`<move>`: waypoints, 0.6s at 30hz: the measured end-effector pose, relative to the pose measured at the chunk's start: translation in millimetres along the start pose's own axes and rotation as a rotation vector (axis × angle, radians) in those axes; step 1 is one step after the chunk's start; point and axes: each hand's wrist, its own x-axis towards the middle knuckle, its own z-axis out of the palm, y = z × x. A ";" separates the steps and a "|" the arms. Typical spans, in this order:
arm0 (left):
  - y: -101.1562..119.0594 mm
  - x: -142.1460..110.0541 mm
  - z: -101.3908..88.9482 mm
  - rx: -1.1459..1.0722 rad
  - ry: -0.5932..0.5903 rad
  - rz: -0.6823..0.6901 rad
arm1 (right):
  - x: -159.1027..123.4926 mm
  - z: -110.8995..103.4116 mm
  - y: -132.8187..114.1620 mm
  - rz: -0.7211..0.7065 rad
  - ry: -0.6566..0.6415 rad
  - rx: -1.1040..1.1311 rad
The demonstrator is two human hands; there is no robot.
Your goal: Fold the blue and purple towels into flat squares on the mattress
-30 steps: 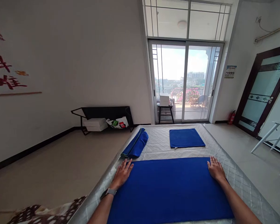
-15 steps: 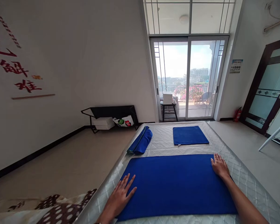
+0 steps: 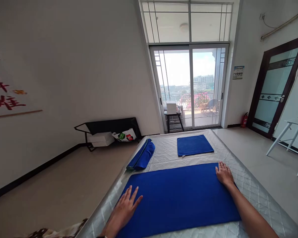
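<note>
The large blue cloth [image 3: 181, 196] lies flat on the mattress [image 3: 161, 152], at six o'clock. The left hand [image 3: 125, 206] rests palm-down on its eight o'clock edge, fingers spread wide; the right hand [image 3: 224, 173] lies on its one o'clock corner, fingers narrowly spaced. Neither grips anything. Beyond the cloth's eleven o'clock corner sits a rolled blue cloth [image 3: 141, 155]; toward twelve, a smaller flat blue cloth [image 3: 195, 145].

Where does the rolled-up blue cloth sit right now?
In the head view, the rolled-up blue cloth lies near the mattress's left edge, just beyond the far left corner of the large spread blue cloth.
</note>
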 end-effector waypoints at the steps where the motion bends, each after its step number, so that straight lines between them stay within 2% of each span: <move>1: 17.3 6.0 -2.5 -0.010 0.003 0.000 | -0.5 -0.4 -0.2 0.001 -0.002 0.002; 5: 89.4 22.6 -7.7 -0.112 -0.066 0.158 | -2.1 -2.4 -0.7 0.008 -0.014 0.025; 7: 106.4 25.7 -4.5 -0.134 -0.075 0.190 | -2.0 -2.3 -0.6 0.009 -0.019 0.035; 8: 107.0 26.0 -1.4 -0.134 -0.073 0.181 | -1.6 -1.8 -0.6 0.009 -0.018 0.037; 9: 102.3 25.6 2.4 -0.127 -0.068 0.160 | -1.1 -0.9 -0.4 0.008 -0.017 0.040; 11: 79.5 22.4 11.0 -0.093 -0.068 0.109 | 0.4 1.6 0.0 0.005 -0.010 0.045; 15: 11.3 5.0 23.3 0.001 -0.126 0.075 | 2.4 5.6 0.7 0.009 0.006 0.045; 18: -27.7 -13.5 25.8 0.037 -0.115 0.052 | 1.9 5.3 0.7 0.008 0.004 0.038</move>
